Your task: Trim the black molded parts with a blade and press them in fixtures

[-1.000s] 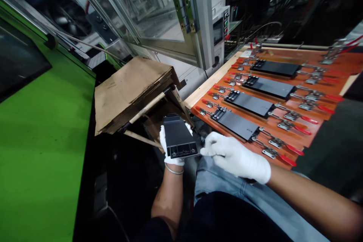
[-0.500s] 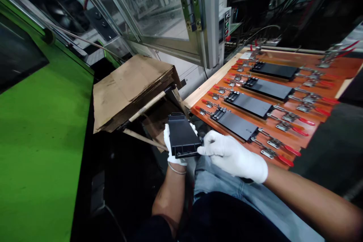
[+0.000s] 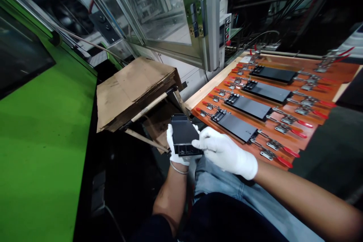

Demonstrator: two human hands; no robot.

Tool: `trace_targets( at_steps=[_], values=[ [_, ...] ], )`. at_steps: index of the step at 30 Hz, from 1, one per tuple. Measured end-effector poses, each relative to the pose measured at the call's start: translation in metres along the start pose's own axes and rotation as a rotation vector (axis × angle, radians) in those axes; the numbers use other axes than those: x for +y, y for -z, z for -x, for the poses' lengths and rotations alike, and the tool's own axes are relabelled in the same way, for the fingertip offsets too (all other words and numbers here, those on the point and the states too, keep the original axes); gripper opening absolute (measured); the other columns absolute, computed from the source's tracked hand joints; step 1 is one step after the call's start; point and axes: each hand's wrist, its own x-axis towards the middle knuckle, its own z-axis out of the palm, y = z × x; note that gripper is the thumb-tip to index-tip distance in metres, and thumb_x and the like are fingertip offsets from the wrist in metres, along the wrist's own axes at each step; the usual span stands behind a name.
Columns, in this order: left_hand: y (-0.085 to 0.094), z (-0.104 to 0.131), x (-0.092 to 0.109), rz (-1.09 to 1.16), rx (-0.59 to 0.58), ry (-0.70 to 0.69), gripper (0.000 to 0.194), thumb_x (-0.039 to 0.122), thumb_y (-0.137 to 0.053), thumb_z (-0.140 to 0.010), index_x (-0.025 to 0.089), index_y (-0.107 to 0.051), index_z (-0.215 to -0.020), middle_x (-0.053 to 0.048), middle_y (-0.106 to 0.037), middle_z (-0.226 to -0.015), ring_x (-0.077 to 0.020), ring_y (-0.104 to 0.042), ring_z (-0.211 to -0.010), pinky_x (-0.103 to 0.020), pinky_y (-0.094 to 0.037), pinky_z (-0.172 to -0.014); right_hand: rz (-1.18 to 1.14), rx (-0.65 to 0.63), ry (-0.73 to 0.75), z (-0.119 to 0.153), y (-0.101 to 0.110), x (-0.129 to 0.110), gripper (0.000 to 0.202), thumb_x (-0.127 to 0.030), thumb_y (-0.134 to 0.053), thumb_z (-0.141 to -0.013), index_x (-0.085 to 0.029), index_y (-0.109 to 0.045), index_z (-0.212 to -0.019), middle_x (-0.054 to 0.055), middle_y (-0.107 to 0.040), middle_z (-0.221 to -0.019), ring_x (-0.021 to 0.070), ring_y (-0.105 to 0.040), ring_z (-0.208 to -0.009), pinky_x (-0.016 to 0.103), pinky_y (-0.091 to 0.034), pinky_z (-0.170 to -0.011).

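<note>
A black rectangular plastic part (image 3: 185, 132) with a ribbed near end rests in my left hand (image 3: 171, 147). That hand wears a white glove and wraps the part from below and along its sides. My right hand (image 3: 222, 151), also in a white glove, is at the part's near right corner. Its fingers are curled, with the thumb and index finger close together over the ribbed edge. Whether they pinch anything small is hidden. To the right, similar black panels (image 3: 236, 124) lie clamped on an orange board (image 3: 312, 123).
Red-handled toggle clamps (image 3: 283, 159) line both sides of the board. Stacked cardboard (image 3: 136, 87) lies on a frame stand ahead to the left. A green machine panel (image 3: 42, 151) fills the left side. Ahead stands a framed clear door (image 3: 167, 7).
My right hand has shifted slightly left, its fingertips now over the part's near edge rather than at its right corner. The left hand still holds the part; the camera view has moved a little.
</note>
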Motion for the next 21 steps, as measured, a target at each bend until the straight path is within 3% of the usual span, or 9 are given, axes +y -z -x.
trace_targets(
  at_steps=[4,9,14,18,21],
  values=[
    [-0.001,0.002,0.001,0.007,-0.066,-0.026,0.059,0.067,-0.048,-0.090,0.011,-0.070,-0.092,-0.013,-0.068,-0.084,-0.0244,-0.067,-0.077,-0.040,-0.058,-0.078,0.000,-0.118,0.057,-0.001,0.001,-0.002,0.025,-0.011,-0.051,-0.093,-0.019,-0.074,-0.086,0.001,-0.059,-0.080,0.0095,-0.054,-0.065,0.020,-0.045,-0.061],
    [-0.002,0.003,0.001,0.029,-0.090,0.003,0.062,0.069,-0.045,-0.090,0.012,-0.071,-0.088,-0.012,-0.068,-0.079,-0.0236,-0.066,-0.072,-0.038,-0.057,-0.069,0.014,-0.021,0.034,0.000,-0.002,-0.004,0.027,-0.010,-0.050,-0.093,-0.019,-0.075,-0.097,0.003,-0.061,-0.086,0.0113,-0.058,-0.072,0.022,-0.049,-0.066],
    [-0.001,0.002,0.007,0.050,-0.092,-0.009,0.062,0.067,-0.041,-0.093,0.012,-0.070,-0.089,-0.012,-0.070,-0.081,-0.0232,-0.068,-0.076,-0.036,-0.057,-0.074,0.044,-0.096,0.018,0.005,-0.002,-0.012,0.027,-0.009,-0.052,-0.090,-0.021,-0.076,-0.095,0.001,-0.063,-0.085,0.0089,-0.055,-0.064,0.020,-0.048,-0.062],
    [-0.005,0.006,0.024,-0.009,-0.047,-0.032,0.068,0.070,-0.033,-0.093,0.013,-0.070,-0.105,-0.012,-0.072,-0.090,-0.0243,-0.070,-0.079,-0.038,-0.057,-0.073,0.008,0.118,-0.071,0.017,0.002,-0.015,0.029,-0.007,-0.049,-0.092,-0.021,-0.073,-0.099,0.003,-0.061,-0.088,0.0121,-0.062,-0.075,0.024,-0.055,-0.070],
    [-0.012,0.014,0.037,-0.029,-0.039,-0.154,0.072,0.070,-0.031,-0.093,0.014,-0.066,-0.121,-0.012,-0.073,-0.105,-0.0261,-0.070,-0.088,-0.041,-0.056,-0.078,0.008,0.293,-0.174,0.027,0.002,-0.017,0.026,-0.006,-0.052,-0.089,-0.022,-0.071,-0.099,0.004,-0.060,-0.090,0.0138,-0.063,-0.078,0.026,-0.057,-0.073]
  ],
)
